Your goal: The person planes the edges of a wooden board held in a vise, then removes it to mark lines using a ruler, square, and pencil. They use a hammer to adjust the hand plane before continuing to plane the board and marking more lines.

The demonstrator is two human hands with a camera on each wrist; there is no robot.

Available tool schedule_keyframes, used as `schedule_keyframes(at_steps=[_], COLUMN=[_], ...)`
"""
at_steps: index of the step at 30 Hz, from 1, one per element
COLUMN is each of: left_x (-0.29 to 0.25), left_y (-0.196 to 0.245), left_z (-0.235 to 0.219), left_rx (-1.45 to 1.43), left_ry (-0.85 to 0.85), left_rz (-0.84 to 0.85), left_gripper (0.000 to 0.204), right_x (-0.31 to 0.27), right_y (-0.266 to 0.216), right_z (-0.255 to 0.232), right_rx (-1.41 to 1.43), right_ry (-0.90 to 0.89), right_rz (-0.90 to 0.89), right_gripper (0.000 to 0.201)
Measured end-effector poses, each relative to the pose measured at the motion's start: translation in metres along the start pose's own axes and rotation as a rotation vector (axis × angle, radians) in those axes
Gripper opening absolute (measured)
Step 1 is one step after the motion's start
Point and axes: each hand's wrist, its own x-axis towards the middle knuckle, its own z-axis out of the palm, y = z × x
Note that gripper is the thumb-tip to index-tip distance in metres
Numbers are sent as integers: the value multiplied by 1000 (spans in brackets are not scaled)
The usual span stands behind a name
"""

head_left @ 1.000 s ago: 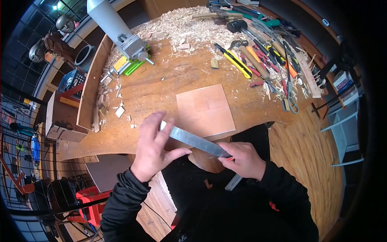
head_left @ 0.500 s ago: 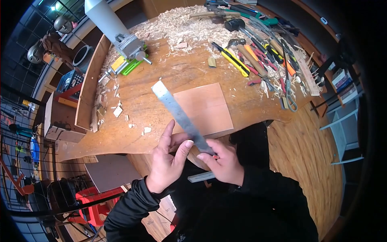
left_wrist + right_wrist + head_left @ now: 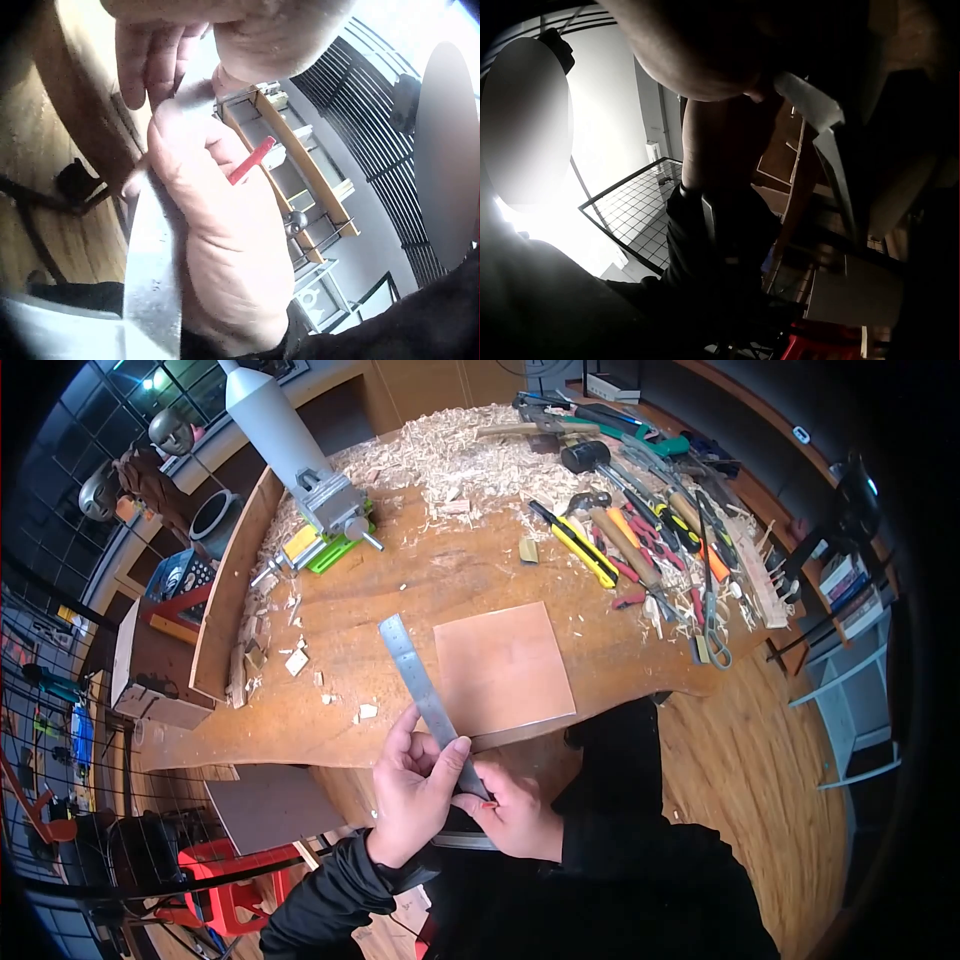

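A steel square (image 3: 409,665), its long blade pointing up and away, is held in front of my body by both hands. My left hand (image 3: 415,795) pinches the blade between thumb and fingers. Lower down, my right hand (image 3: 522,818) grips the blade's near end. A slim red stick (image 3: 253,160) pokes out of the right hand in the left wrist view; its kind does not show. The square's other arm (image 3: 465,841) lies under the hands, partly hidden. Just beyond, a tan square sheet (image 3: 505,665) lies flat at the bench's near edge, beside the blade.
The wooden bench (image 3: 340,620) has wood shavings (image 3: 440,450) heaped at the back. A yellow cutter (image 3: 580,550), a black mallet (image 3: 586,456), scissors (image 3: 716,645) and several tools lie on the right. A grey vise (image 3: 335,505) stands back left, near an upright board (image 3: 235,600).
The blade has swung from slanting across to pointing away from me, and it has come lower and nearer. My left hand has slid from the blade's far end to near the right hand.
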Motion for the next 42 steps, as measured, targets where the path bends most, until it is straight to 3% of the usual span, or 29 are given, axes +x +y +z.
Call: schedule_keyframes(at_steps=[6, 7, 11, 14, 18, 20, 29, 42], left_x=[-4, -2, 5, 17, 29, 35, 79, 85], left_y=[-3, 0, 13, 20, 21, 19, -3, -9], left_z=[-4, -8, -42, -58, -68, -70, -74, -71], left_rx=[-109, -52, 339, 737, 942, 1097, 1079, 1049], left_ry=[80, 91, -21, -85, -208, -272, -335, -345], left_rz=[2, 3, 42, 351, 393, 521, 795, 766], left_gripper=[59, 60, 58, 45, 40, 36, 28, 30], right_x=[2, 1, 4, 19, 31, 36, 43, 41], right_y=[-4, -4, -4, 2, 6, 7, 5, 13], right_z=[-2, -8, -38, -66, -91, -99, -109, -113], right_rx=[-57, -75, -268, -515, -574, -661, -723, -794], right_ry=[-61, -113, -22, 89, 140, 133, 88, 39], right_rz=[-47, -41, -39, -145, -106, -168, -91, -87], right_gripper=[39, 37, 31, 29, 27, 27, 38, 40])
